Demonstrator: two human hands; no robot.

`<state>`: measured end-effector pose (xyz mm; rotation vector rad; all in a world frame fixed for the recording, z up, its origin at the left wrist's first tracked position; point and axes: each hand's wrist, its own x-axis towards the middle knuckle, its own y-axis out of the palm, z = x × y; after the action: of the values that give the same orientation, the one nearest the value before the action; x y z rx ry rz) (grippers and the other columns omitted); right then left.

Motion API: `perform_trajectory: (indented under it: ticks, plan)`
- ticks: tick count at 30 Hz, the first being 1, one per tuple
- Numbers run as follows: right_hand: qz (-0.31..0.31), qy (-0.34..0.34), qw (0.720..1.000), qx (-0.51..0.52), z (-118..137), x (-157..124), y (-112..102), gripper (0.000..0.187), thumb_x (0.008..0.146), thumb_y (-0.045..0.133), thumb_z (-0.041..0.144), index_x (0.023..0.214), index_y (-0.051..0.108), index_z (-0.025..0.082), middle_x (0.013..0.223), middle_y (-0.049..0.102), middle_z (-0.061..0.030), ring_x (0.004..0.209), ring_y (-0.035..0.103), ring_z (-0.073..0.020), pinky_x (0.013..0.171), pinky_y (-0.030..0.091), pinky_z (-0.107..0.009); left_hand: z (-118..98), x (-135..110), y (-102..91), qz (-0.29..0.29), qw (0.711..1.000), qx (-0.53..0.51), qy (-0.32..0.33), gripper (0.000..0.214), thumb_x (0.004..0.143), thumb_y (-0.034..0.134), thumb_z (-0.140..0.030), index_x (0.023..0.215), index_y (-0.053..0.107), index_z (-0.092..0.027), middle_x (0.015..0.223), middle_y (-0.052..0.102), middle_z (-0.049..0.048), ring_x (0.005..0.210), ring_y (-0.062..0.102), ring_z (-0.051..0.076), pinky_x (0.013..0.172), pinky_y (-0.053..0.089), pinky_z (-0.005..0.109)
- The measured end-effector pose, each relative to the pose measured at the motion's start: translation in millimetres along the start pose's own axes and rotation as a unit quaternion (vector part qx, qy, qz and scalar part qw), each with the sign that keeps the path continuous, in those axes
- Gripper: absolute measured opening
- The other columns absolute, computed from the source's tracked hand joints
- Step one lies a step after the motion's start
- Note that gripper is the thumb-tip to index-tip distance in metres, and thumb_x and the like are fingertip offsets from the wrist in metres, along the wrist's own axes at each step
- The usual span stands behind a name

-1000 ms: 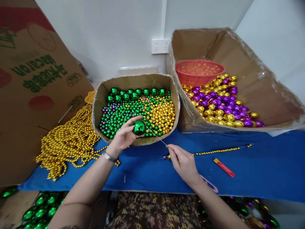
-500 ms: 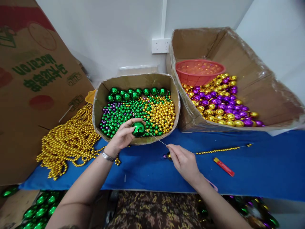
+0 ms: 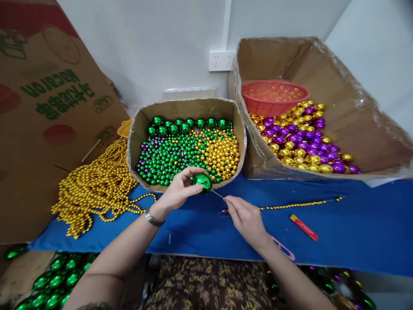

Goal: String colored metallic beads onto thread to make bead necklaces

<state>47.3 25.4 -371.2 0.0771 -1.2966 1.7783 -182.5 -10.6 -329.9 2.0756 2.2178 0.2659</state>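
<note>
Left hand: (image 3: 179, 193) closed round the ball, thumb on the near side, fingers over the top.
Ball: (image 3: 201, 183) green, shiny, held above the near rim of the bead box; clock directions below run from it.
Wire: (image 3: 217, 194) thin, leaves ball at 4 o'clock, ends at right fingertips; can't tell how far it goes in.
Right hand: (image 3: 247, 218) 4 o'clock, pinching the wire's outer end, thumb and forefinger tight.
Purple bead: (image 3: 223, 211) beside right fingertips, low over the cloth.
Gold string: (image 3: 293, 206) 3 to 4 o'clock, beyond right hand, runs out to the right.
Red tool: (image 3: 303, 227) 4 o'clock, just below gold string.
Pink piece: (image 3: 285, 249) 4 o'clock, touching or partly under the right forearm in view, can't tell which.
Bead box: (image 3: 193, 107) 11 o'clock; small green, gold and purple beads, larger green balls (image 3: 185, 128) along far wall.
Gold strands: (image 3: 97, 185) 9 o'clock, heaped left of bead box.
Big box: (image 3: 371, 142) 2 o'clock; gold and purple balls (image 3: 301, 140), red basket (image 3: 274, 110) on top.
Cloth: (image 3: 206, 237) blue, under all this.
</note>
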Motion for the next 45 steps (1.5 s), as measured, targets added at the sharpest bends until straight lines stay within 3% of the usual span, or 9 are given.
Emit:
perform_trajectory:
  ticks: [11,15,18,21,24,30,36,40,45]
  plan:
    - [0.008,-0.008,1.0,0.002,5.8,-3.5,7.3,0.025,0.1,0.039,0.022,0.105,0.063,0.017,0.085,0.072,-0.0066,0.073,0.069,-0.0153,0.071,0.054,-0.026,10.2,-10.2,19.8,0.015,0.998,-0.039,-0.046,0.051,0.065,0.083,-0.028,0.111,0.063,-0.018,0.107,0.067,0.0082,0.091,0.063,0.018,0.08,0.049,0.029]
    - [0.011,-0.008,1.0,-0.021,-4.1,-7.6,0.5,0.024,0.099,0.041,0.021,0.106,0.063,0.018,0.087,0.073,-0.0065,0.075,0.069,-0.0156,0.072,0.054,-0.026,-0.9,-5.2,4.2,-0.071,0.998,0.002,0.004,0.05,0.067,0.082,-0.03,0.111,0.061,-0.018,0.113,0.066,0.0095,0.093,0.063,0.018,0.08,0.05,0.03]
    - [-0.008,-0.002,0.999,-0.032,-9.5,-8.6,-9.4,0.022,0.099,0.043,0.022,0.104,0.064,0.017,0.089,0.073,-0.0072,0.077,0.07,-0.0162,0.074,0.055,-0.026,-13.5,-1.8,-10.4,-0.129,0.984,0.115,0.045,0.048,0.07,0.079,-0.032,0.112,0.06,-0.019,0.115,0.065,0.0094,0.09,0.062,0.017,0.077,0.051,0.029]
    - [-0.012,0.0,1.0,-0.024,-7.2,-5.9,-16.8,0.022,0.099,0.043,0.022,0.106,0.063,0.017,0.089,0.073,-0.0068,0.076,0.069,-0.0157,0.073,0.054,-0.026,-19.0,-1.3,-15.5,-0.1,0.952,0.282,0.069,0.05,0.07,0.079,-0.033,0.115,0.061,-0.019,0.11,0.064,0.0082,0.093,0.061,0.019,0.082,0.051,0.034]
    - [-0.004,-0.012,0.999,-0.031,-2.4,-2.3,-19.0,0.022,0.099,0.043,0.021,0.108,0.063,0.018,0.087,0.072,-0.0062,0.075,0.069,-0.0153,0.072,0.054,-0.026,-15.8,-2.0,-12.7,-0.057,0.914,0.38,0.128,0.05,0.072,0.077,-0.035,0.117,0.061,-0.021,0.113,0.06,0.0081,0.107,0.057,0.023,0.095,0.047,0.043]
    - [0.009,-0.017,0.998,-0.064,-5.0,-2.8,-18.5,0.024,0.099,0.042,0.02,0.106,0.064,0.018,0.08,0.07,-0.0053,0.071,0.066,-0.0151,0.068,0.05,-0.026,-10.9,-2.7,-10.6,-0.032,0.892,0.421,0.162,0.051,0.075,0.074,-0.036,0.123,0.059,-0.023,0.119,0.056,0.0093,0.113,0.054,0.024,0.099,0.045,0.046]
    - [0.011,-0.067,0.976,-0.206,-10.7,-4.5,-29.5,0.025,0.097,0.043,0.017,0.107,0.066,0.019,0.065,0.061,-0.0026,0.058,0.054,-0.0148,0.061,0.039,-0.027,-17.3,-5.6,-17.8,-0.001,0.864,0.473,0.172,0.061,0.076,0.074,-0.033,0.13,0.051,-0.021,0.126,0.057,0.0123,0.119,0.053,0.027,0.102,0.042,0.046]
    - [0.014,-0.093,0.968,-0.233,-8.7,-1.4,-30.2,0.026,0.096,0.042,0.014,0.104,0.067,0.017,0.063,0.059,-0.0025,0.058,0.053,-0.015,0.06,0.037,-0.028,-17.8,-8.6,-13.8,0.026,0.878,0.455,0.147,0.064,0.07,0.079,-0.04,0.126,0.053,-0.021,0.125,0.059,0.0126,0.116,0.055,0.028,0.099,0.044,0.045]
    - [0.027,-0.043,0.993,-0.106,-4.2,-2.1,-13.8,0.026,0.098,0.041,0.018,0.105,0.065,0.018,0.075,0.068,-0.004,0.066,0.063,-0.0141,0.066,0.047,-0.024,-6.8,-9.1,3.0,0.027,0.958,0.275,0.072,0.062,0.069,0.081,-0.037,0.123,0.055,-0.02,0.12,0.061,0.0119,0.111,0.058,0.026,0.096,0.045,0.042]
